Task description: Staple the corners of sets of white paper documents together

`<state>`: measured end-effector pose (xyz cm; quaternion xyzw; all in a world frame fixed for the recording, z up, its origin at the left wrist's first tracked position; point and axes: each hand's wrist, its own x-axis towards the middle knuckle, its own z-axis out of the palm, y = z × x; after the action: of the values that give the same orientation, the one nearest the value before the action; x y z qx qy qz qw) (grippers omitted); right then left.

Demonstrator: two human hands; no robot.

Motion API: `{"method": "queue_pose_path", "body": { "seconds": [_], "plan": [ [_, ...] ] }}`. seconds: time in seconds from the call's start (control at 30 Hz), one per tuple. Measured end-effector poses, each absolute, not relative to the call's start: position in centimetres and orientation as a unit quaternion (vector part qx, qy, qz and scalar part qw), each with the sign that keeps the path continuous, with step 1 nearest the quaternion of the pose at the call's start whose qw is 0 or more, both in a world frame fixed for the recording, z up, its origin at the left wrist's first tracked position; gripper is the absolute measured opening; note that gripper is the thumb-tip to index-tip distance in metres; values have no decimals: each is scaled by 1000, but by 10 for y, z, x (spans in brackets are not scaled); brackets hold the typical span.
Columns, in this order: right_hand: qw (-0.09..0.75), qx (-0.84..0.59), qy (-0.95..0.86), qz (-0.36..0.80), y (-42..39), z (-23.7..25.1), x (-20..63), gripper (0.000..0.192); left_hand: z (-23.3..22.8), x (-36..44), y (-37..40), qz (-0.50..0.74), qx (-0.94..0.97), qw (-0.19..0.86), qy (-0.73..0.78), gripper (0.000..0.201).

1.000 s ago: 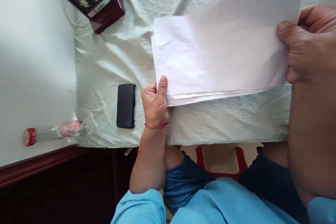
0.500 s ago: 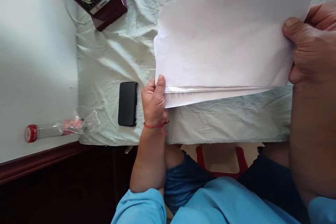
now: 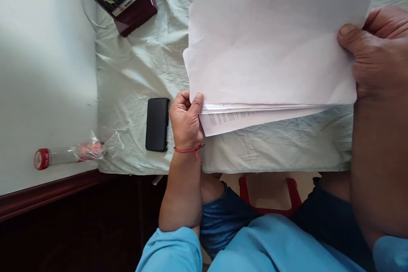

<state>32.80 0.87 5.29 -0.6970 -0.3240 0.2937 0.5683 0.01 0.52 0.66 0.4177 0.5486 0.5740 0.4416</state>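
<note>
A stack of white paper sheets [image 3: 274, 46] is held up over the cloth between my two hands. My left hand [image 3: 187, 119], with a red string at its wrist, grips the lower left corner, thumb on top. My right hand [image 3: 379, 51] pinches the right edge, thumb on the top sheet and its other fingers partly hidden. The top sheet's visible side is blank. Below it the sheets fan out unevenly, and a lower sheet [image 3: 229, 120] shows small printed text. Left of my left hand lies a black phone-like slab [image 3: 157, 124].
A pale green wrinkled cloth [image 3: 127, 76] covers the table. At the upper left stands a dark red fan base [image 3: 134, 4]. A clear bottle with a red cap [image 3: 42, 159] and crinkled plastic lie at the left. A red stool [image 3: 295, 195] shows below the table edge.
The lower printed sheet has swung further out at the bottom left, baring more text. My right hand has shifted slightly left. Both hands still hold the paper.
</note>
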Motion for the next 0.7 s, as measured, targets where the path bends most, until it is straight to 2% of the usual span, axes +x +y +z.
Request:
{"method": "queue_pose_path", "body": {
  "seconds": [0.23,0.47,0.6,0.7],
  "plan": [
    [583,-671,-341,307,6,47,328,15,3,-4,6,574,415,408,575,65],
    [556,-691,-333,320,6,53,328,17,2,-7,7,581,433,418,547,46],
    [549,-700,-335,311,5,54,329,14,1,-8,8,586,436,394,558,56],
    [547,-701,-341,305,5,53,329,11,3,-4,7,586,423,416,552,61]
  ]
}}
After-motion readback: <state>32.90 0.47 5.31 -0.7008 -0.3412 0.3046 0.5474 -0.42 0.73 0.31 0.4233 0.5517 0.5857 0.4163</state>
